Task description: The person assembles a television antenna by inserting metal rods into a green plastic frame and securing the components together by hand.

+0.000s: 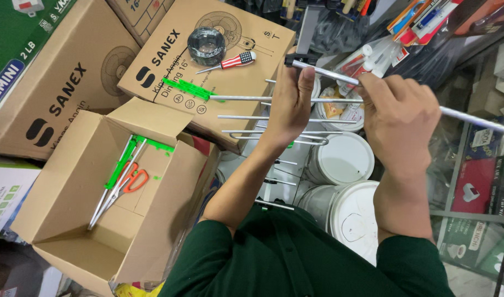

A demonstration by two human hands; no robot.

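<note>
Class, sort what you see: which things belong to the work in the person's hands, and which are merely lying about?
In hand: left hand and right hand on the metal rod frame; spare rods in the open box.

Lying about: screwdriver, glass ashtray, white buckets, orange scissors.

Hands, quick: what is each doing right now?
Left hand: closed on the antenna frame.
Right hand: closed on the metal rod.

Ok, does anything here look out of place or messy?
Nothing is spilled or broken. The odd bits: a glass ashtray and a striped-handle screwdriver sit loose on a closed carton, and orange scissors lie among metal rods in the open box.
</note>
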